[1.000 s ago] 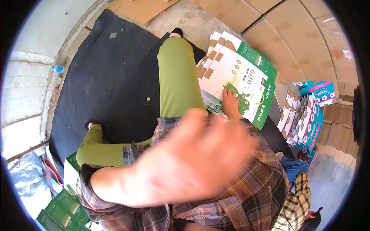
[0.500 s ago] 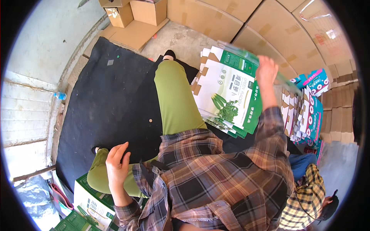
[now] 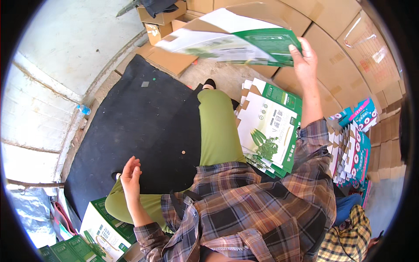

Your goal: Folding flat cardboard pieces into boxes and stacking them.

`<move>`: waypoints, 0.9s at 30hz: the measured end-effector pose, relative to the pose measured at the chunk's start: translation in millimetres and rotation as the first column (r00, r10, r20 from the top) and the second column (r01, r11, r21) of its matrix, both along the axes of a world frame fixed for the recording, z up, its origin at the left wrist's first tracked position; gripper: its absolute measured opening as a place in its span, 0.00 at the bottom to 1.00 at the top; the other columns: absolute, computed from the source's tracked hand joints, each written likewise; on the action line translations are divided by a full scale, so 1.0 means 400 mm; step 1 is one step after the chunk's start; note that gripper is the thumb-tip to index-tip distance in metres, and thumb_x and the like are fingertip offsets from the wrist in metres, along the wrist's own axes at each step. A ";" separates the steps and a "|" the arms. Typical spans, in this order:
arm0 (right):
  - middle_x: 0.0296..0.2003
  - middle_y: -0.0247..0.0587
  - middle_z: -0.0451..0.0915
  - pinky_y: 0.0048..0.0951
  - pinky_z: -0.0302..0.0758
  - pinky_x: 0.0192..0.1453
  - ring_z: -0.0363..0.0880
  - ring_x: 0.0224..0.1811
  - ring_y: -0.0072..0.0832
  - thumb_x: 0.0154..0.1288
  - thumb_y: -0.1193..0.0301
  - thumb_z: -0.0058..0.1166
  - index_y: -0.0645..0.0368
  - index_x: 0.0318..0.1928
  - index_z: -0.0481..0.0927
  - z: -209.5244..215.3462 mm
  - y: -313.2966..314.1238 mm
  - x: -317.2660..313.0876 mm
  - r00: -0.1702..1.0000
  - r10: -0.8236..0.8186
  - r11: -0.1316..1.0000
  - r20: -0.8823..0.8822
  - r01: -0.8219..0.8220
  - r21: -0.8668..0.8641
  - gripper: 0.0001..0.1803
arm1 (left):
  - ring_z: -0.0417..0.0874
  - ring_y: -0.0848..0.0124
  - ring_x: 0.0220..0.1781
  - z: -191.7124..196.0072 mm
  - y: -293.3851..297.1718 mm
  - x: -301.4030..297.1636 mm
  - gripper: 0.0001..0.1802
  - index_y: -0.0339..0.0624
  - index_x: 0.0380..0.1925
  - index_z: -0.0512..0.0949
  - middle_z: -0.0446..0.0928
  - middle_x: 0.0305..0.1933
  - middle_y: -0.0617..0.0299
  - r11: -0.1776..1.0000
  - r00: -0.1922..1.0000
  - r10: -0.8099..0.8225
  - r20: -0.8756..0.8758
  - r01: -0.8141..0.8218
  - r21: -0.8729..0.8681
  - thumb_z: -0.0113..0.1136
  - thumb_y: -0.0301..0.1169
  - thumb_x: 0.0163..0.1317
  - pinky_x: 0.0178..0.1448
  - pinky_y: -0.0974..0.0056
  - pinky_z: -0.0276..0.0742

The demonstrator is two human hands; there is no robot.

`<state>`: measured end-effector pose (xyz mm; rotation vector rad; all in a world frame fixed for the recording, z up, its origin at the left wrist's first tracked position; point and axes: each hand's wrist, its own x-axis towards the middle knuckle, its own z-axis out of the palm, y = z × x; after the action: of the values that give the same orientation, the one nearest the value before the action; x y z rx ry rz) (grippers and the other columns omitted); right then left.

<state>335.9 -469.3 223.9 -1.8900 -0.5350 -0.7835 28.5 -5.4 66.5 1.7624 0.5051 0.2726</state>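
My right hand (image 3: 304, 56) grips the corner of a flattened green and white cardboard box (image 3: 262, 43), thumb on its printed face. This carton is raised in the air, part open and blurred by motion. Below it, beside my right knee, lies a stack of flat green and white cartons (image 3: 266, 122) printed with green radishes. Above my left leg hovers my left hand (image 3: 131, 172), fingers loosely apart and nothing in it. At the lower left, nearest that hand, stands a green and white box (image 3: 104, 227) with the same print.
A black mat (image 3: 139, 126) covers the floor in front of me. Large brown cartons (image 3: 336, 56) are piled at the far right. Teal and white flat cartons (image 3: 355, 148) lie stacked to my right, near a person in a yellow checked shirt (image 3: 349, 236). A white wall (image 3: 48, 87) bounds the left.
My right hand has lifted the flattened box off the stack, up and away from me, and it has partly opened. My left hand stays open over my leg. The view has shifted slightly.
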 end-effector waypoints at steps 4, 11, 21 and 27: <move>0.40 0.29 0.78 0.21 0.70 0.51 0.73 0.44 0.17 0.64 0.79 0.52 0.62 0.48 0.76 -0.030 0.170 0.027 0.926 0.357 0.912 -0.124 -0.316 0.263 0.11 | 0.69 0.66 0.62 0.004 0.054 0.003 0.27 0.45 0.66 0.62 0.68 0.63 0.56 0.968 0.962 0.243 0.123 -0.232 -0.096 0.50 0.38 0.69 0.58 0.62 0.69; 0.46 0.31 0.78 0.24 0.68 0.57 0.74 0.48 0.20 0.64 0.79 0.51 0.61 0.52 0.74 -0.153 0.439 0.017 0.603 0.768 0.607 -0.217 -0.579 0.544 0.16 | 0.55 0.58 0.72 -0.034 0.222 -0.031 0.37 0.46 0.70 0.50 0.57 0.71 0.56 0.754 0.699 0.602 0.387 -0.336 -0.565 0.44 0.53 0.69 0.72 0.51 0.50; 0.46 0.37 0.77 0.24 0.69 0.55 0.74 0.49 0.24 0.65 0.75 0.39 0.63 0.57 0.71 -0.380 0.641 0.133 0.719 0.523 0.845 -0.458 -0.509 0.165 0.20 | 0.72 0.64 0.60 -0.063 0.221 -0.119 0.23 0.43 0.57 0.70 0.74 0.58 0.60 0.558 0.669 0.636 0.384 -0.056 -0.828 0.54 0.40 0.65 0.65 0.56 0.64; 0.60 0.35 0.66 0.53 0.57 0.63 0.58 0.64 0.29 0.65 0.67 0.37 0.52 0.63 0.66 -0.488 0.680 0.140 0.368 0.555 0.832 -0.746 -0.225 0.508 0.25 | 0.72 0.62 0.61 -0.157 0.170 -0.125 0.23 0.37 0.54 0.70 0.73 0.57 0.56 0.747 0.867 0.449 0.217 -0.231 -0.623 0.53 0.23 0.56 0.67 0.56 0.64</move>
<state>391.9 -197.4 28.9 -1.4678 -0.1414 0.4789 -21.3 62.7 3.5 0.9735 0.5766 0.6216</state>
